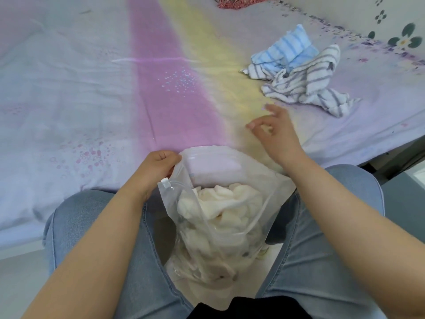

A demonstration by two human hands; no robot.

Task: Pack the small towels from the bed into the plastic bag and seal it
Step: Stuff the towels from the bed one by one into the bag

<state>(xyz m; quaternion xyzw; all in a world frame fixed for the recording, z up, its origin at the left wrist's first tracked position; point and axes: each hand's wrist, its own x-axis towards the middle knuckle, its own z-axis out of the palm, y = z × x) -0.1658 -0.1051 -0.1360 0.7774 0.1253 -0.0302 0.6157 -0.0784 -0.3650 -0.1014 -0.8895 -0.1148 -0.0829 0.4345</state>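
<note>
A clear zip plastic bag (pixel 243 229) stands open between my knees at the bed's edge. Cream-white towels (pixel 220 203) fill it. My left hand (pixel 158 166) pinches the bag's left rim near the white zip slider (pixel 166 183). My right hand (pixel 274 132) hovers empty above the bed, fingers apart, between the bag and the loose towels. On the bed to the right lie a grey-striped white towel (pixel 308 81) and, behind it, a blue-striped towel (pixel 287 49), both crumpled and touching.
The bed (pixel 92 93) has a pastel sheet with pink and yellow bands. A red patterned cloth (pixel 232 1) shows at the far top edge. The bed's right edge drops to a grey floor (pixel 411 192).
</note>
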